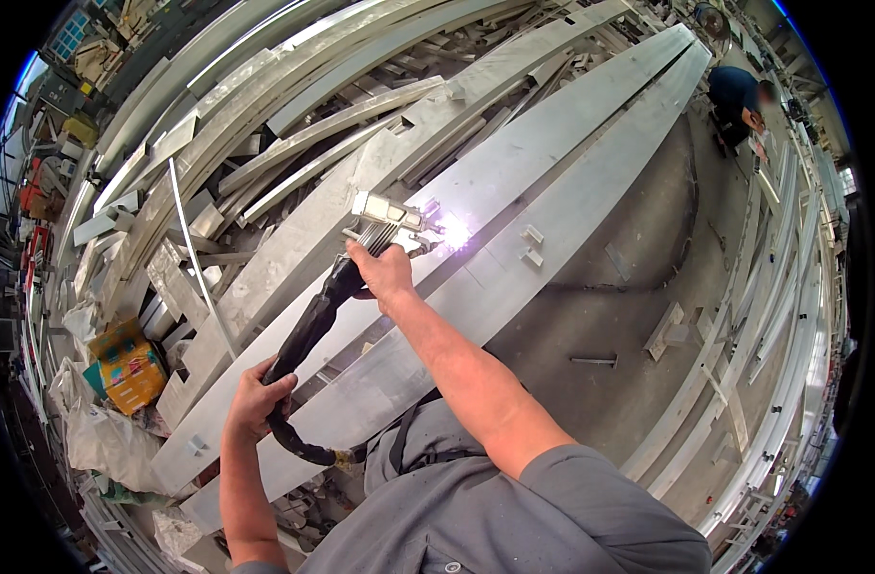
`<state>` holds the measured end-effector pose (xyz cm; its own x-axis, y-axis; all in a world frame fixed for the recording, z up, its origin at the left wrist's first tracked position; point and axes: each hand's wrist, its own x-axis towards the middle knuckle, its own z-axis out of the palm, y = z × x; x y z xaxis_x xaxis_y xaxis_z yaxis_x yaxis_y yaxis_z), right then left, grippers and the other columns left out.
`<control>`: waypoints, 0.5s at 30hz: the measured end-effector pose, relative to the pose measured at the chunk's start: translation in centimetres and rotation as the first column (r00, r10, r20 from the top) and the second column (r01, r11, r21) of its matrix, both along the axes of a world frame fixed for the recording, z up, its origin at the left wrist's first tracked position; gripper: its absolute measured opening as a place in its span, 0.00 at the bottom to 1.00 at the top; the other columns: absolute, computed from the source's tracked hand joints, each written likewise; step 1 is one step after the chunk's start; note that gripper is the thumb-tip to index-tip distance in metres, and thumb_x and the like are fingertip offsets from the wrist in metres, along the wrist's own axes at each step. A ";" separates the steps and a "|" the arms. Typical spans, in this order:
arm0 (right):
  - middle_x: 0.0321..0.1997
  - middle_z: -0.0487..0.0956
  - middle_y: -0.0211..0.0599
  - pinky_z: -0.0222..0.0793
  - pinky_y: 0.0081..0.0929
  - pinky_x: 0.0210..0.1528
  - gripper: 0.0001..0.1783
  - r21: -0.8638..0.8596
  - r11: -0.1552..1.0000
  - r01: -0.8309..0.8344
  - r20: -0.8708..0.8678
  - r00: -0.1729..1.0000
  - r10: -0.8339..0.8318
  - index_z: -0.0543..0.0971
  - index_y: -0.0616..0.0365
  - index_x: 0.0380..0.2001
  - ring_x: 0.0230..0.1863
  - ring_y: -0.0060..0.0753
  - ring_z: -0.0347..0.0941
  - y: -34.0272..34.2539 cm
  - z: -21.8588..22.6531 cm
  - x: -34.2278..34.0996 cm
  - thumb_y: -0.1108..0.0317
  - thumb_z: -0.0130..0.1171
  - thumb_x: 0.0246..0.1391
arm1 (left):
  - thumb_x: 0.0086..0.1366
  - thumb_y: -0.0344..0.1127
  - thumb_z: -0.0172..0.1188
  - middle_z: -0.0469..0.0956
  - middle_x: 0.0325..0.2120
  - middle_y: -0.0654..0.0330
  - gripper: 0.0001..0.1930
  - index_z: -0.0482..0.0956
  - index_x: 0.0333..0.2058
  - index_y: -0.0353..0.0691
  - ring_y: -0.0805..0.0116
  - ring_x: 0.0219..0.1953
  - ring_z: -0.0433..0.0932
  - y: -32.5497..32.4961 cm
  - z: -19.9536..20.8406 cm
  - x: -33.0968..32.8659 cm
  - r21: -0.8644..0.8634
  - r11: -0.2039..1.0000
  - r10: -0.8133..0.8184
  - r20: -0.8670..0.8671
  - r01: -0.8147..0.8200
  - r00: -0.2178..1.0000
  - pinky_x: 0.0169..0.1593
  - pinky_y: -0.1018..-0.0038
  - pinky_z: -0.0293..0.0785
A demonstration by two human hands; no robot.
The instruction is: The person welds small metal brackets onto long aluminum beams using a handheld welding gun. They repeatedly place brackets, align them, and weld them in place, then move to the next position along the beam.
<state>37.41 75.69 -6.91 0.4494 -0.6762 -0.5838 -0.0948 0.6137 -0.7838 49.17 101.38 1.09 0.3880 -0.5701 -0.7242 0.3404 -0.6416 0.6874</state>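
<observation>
Grey workshop floor (552, 335) is extending beneath long lengths of metal stock, with heaped metal offcuts (213, 218) occupying the left side. Two flat, silvery metal beams are lying side by side, separated by a narrow dark gap: the left beam (552, 134) and the right beam (600, 210). Both are showing smooth, dull faces and, through the lens, are tapering toward the far end.

Right hand (388, 273): fingers are wrapping around the rear of a metal torch (392, 210), which is bearing a blocky, pale housing. The torch is pointing at the left beam near the gap, and a white-violet glare (454, 231) is covering its tip; the exact contact is not discernible.

Left hand (256, 394): thumb and fingers are clamping a thick, flexible cable (308, 330) in a wrinkled black sleeve. The cable is running from the torch, curving below the left hand and passing toward the grey shirt (437, 512).

Two small channel-shaped brackets (531, 246) are standing on the right beam. A taped cardboard box (131, 368) and a crumpled, whitish plastic bag (103, 430) are resting at lower left. At upper right, a co-worker (732, 91) in dark clothing is bending forward.
</observation>
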 end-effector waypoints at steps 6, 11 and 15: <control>0.32 0.80 0.41 0.85 0.39 0.24 0.21 0.014 1.000 0.026 0.034 0.999 -0.026 0.81 0.67 0.36 0.27 0.34 0.81 0.6 -0.9 0.2 0.56 0.69 0.55 | 0.62 0.28 0.67 0.71 0.18 0.68 0.19 0.77 0.52 0.30 0.76 0.16 0.70 0.4 0.5 -0.3 0.007 1.000 0.005 0.014 -0.005 1.000 0.20 0.75 0.68; 0.34 0.80 0.39 0.85 0.42 0.27 0.20 0.045 0.999 0.010 0.074 0.997 -0.014 0.80 0.67 0.38 0.30 0.33 0.81 1.1 -0.4 -0.1 0.57 0.69 0.56 | 0.62 0.30 0.68 0.71 0.18 0.68 0.21 0.78 0.53 0.31 0.76 0.16 0.70 1.2 0.7 -0.3 0.017 1.000 -0.018 0.050 0.018 0.999 0.20 0.75 0.68; 0.34 0.79 0.34 0.83 0.48 0.33 0.18 0.106 0.993 0.042 0.117 0.992 -0.054 0.80 0.62 0.41 0.35 0.31 0.80 1.8 -0.3 -0.9 0.58 0.68 0.56 | 0.59 0.35 0.71 0.73 0.19 0.68 0.25 0.80 0.55 0.34 0.77 0.17 0.71 2.2 1.4 -1.4 0.057 0.996 -0.084 0.189 0.075 0.978 0.22 0.76 0.68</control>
